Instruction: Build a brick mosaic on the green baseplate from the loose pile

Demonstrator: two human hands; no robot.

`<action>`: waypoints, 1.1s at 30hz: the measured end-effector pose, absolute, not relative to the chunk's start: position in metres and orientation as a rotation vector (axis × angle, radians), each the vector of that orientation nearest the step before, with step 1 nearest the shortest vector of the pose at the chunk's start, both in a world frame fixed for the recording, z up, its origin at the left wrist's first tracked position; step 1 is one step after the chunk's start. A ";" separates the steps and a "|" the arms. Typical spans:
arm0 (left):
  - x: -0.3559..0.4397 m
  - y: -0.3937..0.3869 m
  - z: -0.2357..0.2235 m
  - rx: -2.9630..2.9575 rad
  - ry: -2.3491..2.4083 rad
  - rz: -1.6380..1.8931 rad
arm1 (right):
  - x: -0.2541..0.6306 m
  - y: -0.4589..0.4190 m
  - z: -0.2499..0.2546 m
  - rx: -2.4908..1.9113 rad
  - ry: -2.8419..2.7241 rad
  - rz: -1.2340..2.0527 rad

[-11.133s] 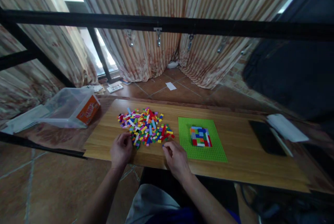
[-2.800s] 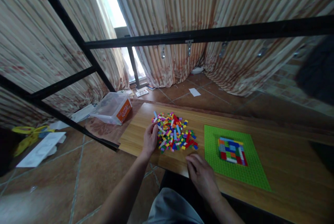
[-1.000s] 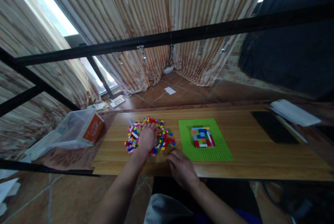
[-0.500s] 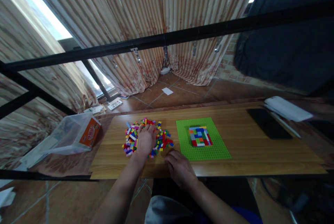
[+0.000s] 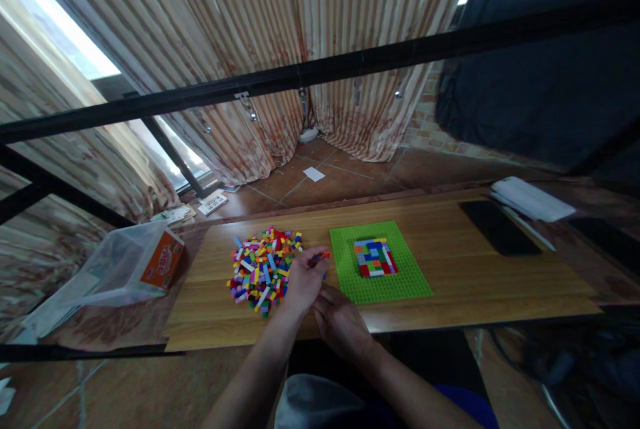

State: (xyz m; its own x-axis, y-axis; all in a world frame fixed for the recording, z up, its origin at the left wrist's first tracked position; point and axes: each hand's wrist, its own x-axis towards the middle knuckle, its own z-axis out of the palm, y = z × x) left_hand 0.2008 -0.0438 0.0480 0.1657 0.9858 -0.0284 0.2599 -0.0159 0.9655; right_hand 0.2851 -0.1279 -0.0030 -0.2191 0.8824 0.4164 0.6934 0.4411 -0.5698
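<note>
A heap of small coloured bricks [image 5: 261,266] lies on the wooden table [image 5: 465,282]. To its right is a green baseplate [image 5: 375,286] with a flat patch of mixed-colour bricks [image 5: 375,257] built on it. My left hand [image 5: 303,279] sits at the heap's right edge, its fingertips pinched on a small orange brick [image 5: 324,255]. My right hand [image 5: 341,321] rests just below and behind it near the table's front edge, fingers curled; nothing shows in them.
A clear plastic box with an orange label [image 5: 137,268] lies on its side at the left. A black slab [image 5: 493,236] and white papers [image 5: 525,197] lie at the table's right end. A black metal bar [image 5: 320,72] crosses overhead. Curtains hang behind.
My left hand has left the middle of the heap and moved right, now pinching an orange brick. My right hand has stayed near the front edge. The view has shifted slightly.
</note>
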 end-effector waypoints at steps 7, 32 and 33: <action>0.244 -0.045 0.059 1.946 1.178 0.771 | 0.283 -0.128 0.001 -1.388 -2.023 0.295; 0.288 -0.031 0.055 2.348 1.292 0.349 | 0.283 -0.127 -0.007 -1.378 -2.091 0.430; 0.287 -0.032 0.053 2.347 1.275 0.373 | 0.283 -0.127 -0.007 -1.384 -2.097 0.429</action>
